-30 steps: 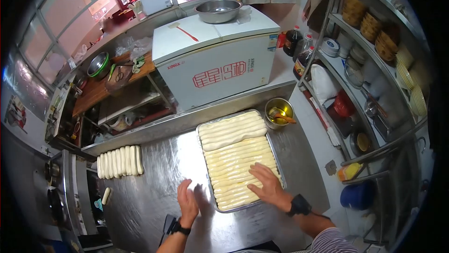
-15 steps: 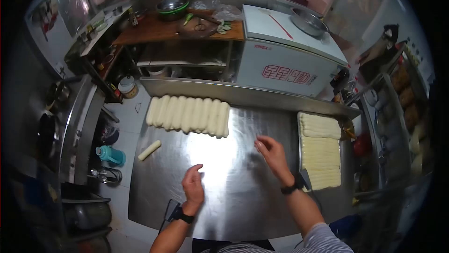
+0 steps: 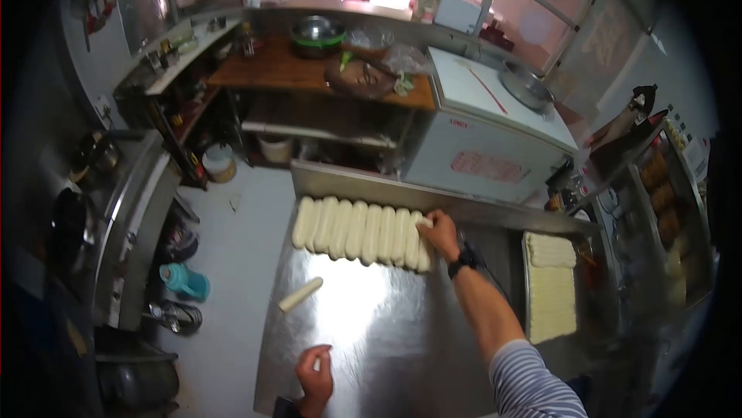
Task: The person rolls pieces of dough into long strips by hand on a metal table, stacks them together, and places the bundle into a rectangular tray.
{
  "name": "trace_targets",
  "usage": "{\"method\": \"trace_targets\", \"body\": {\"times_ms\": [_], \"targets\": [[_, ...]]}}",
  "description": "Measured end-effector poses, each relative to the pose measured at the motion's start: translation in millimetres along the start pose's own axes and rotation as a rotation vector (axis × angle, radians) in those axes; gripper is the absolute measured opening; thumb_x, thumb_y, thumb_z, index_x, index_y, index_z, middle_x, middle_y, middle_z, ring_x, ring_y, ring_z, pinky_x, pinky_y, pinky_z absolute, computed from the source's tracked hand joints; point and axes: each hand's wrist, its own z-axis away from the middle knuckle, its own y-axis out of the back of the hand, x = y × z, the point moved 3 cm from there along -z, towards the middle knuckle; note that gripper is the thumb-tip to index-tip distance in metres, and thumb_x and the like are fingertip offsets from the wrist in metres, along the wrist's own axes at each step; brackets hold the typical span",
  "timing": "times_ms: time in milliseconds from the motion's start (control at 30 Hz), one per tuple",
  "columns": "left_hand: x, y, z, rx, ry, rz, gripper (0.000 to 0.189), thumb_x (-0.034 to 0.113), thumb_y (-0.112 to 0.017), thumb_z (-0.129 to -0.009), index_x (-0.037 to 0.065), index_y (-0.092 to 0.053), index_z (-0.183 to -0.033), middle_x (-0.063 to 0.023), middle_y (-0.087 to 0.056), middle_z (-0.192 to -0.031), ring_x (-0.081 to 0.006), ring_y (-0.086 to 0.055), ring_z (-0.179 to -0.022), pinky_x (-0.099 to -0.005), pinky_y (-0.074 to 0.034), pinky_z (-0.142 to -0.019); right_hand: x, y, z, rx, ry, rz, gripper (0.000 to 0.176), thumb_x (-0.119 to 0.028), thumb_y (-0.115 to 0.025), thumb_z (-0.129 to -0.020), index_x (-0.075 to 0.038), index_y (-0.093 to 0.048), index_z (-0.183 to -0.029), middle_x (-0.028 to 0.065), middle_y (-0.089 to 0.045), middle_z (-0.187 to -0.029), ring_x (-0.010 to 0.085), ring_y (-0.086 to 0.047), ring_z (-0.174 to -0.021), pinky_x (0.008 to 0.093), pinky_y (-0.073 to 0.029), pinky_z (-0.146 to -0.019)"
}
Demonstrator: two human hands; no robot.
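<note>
A row of pale dough rolls lies side by side near the back of the steel table. At the row's right end, my right hand has its fingers closed on the top end of the last dough roll. One loose dough roll lies at an angle in front of the row, towards the left edge. My left hand hovers low over the front of the table, fingers loosely curled and holding nothing. On the right, a metal tray holds more dough strips, packed closely together.
The steel table has a raised back edge. Behind it stand a white chest freezer and a wooden counter with a cutting board and bowls. A stove is at left, with a turquoise flask on the floor side.
My right hand has moved forward to the row's right end and taken hold of the last dough roll. My left hand has drawn back towards the front. The camera view has shifted.
</note>
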Motion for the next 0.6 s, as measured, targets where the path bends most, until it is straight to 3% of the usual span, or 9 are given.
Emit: {"method": "trace_targets", "body": {"times_ms": [67,133,200,267,333,433,533,567,600], "targets": [[3,-16,-9,-0.034,-0.015,0.019,0.012,0.003,-0.067,-0.092,-0.001,-0.076,-0.099,-0.0175,-0.075,-0.1,-0.0327,-0.072,-0.096,-0.0406,-0.055,-0.09,-2,0,10,0.108,0.064,0.033,0.042,-0.027,-0.09,-0.072,-0.003,-0.062,-0.091,0.0132,-0.069,-0.082,0.0244,-0.066,-0.075,0.0401,-0.054,-0.072],[4,-39,-16,-0.067,-0.079,0.03,0.014,0.002,-0.071,-0.089,-0.001,-0.076,-0.101,-0.0171,-0.074,-0.101,-0.0338,-0.071,-0.1,-0.0421,-0.055,-0.091,-27,15,25,0.071,-0.149,-0.043,0.041,-0.026,-0.09,-0.072,-0.003,-0.065,-0.095,0.0142,-0.068,-0.085,0.0276,-0.067,-0.078,0.0417,-0.054,-0.073],[10,-66,-22,-0.124,-0.184,-0.062,0.024,0.002,-0.071,-0.09,0.0,-0.073,-0.114,-0.0181,-0.072,-0.113,-0.0314,-0.069,-0.107,-0.04,-0.055,-0.095,-28,11,47,0.197,-0.065,-0.07,0.038,-0.023,-0.088,-0.074,-0.004,-0.068,-0.1,0.0154,-0.067,-0.088,0.0323,-0.067,-0.082,0.0434,-0.054,-0.075],[25,-96,-25,-0.164,-0.225,-0.078,0.039,0.006,-0.075,-0.087,-0.002,-0.066,-0.125,-0.0212,-0.068,-0.124,-0.0394,-0.063,-0.118,-0.0458,-0.051,-0.103,-42,16,76,0.261,0.308,0.059,0.037,-0.021,-0.086,-0.076,-0.004,-0.07,-0.105,0.0161,-0.066,-0.091,0.0358,-0.066,-0.084,0.0445,-0.054,-0.078],[28,-125,-24,-0.253,-0.346,-0.188,0.065,0.01,-0.077,-0.087,-0.004,-0.05,-0.144,-0.0282,-0.052,-0.145,-0.0459,-0.049,-0.136,-0.0514,-0.04,-0.115,-74,38,132,0.151,0.339,-0.12,0.034,-0.018,-0.083,-0.078,-0.005,-0.072,-0.107,0.0165,-0.067,-0.093,0.0369,-0.065,-0.086,0.0434,-0.054,-0.08],[46,-158,-8,-0.296,-0.448,-0.357,0.077,0.014,-0.075,-0.089,-0.006,-0.039,-0.153,-0.0342,-0.037,-0.155,-0.0516,-0.036,-0.145,-0.0564,-0.032,-0.12,-97,82,218,-0.091,0.201,-0.294,0.028,-0.013,-0.079,-0.083,-0.006,-0.073,-0.109,0.0153,-0.065,-0.094,0.0328,-0.066,-0.085,0.0403,-0.055,-0.078],[47,-166,20,-0.484,-0.45,-0.416,0.066,0.005,-0.068,-0.088,-0.005,-0.045,-0.148,-0.0239,-0.059,-0.128,-0.042,-0.058,-0.116,-0.0521,-0.045,-0.101,-66,117,274,-0.16,0.053,-0.432,0.027,-0.018,-0.081,-0.085,-0.006,-0.074,-0.109,0.0122,-0.065,-0.093,0.0273,-0.065,-0.081,0.0359,-0.055,-0.075],[53,-163,33,-0.503,-0.563,-0.453,0.059,0.003,-0.065,-0.087,-0.003,-0.05,-0.144,-0.0191,-0.062,-0.114,-0.038,-0.06,-0.101,-0.0505,-0.047,-0.092,-49,127,294,-0.182,-0.039,-0.518,0.027,-0.02,-0.082,-0.086,-0.006,-0.075,-0.108,0.0106,-0.065,-0.094,0.0249,-0.065,-0.08,0.034,-0.055,-0.074],[61,-161,43,-0.536,-0.567,-0.473,0.059,0.003,-0.065,-0.087,-0.003,-0.05,-0.144,-0.0191,-0.062,-0.114,-0.038,-0.06,-0.101,-0.0505,-0.047,-0.092,-22,132,310,-0.134,-0.001,-0.446,0.026,-0.021,-0.082,-0.088,-0.005,-0.075,-0.108,0.0091,-0.065,-0.095,0.0234,-0.066,-0.08,0.0326,-0.055,-0.071]]}}
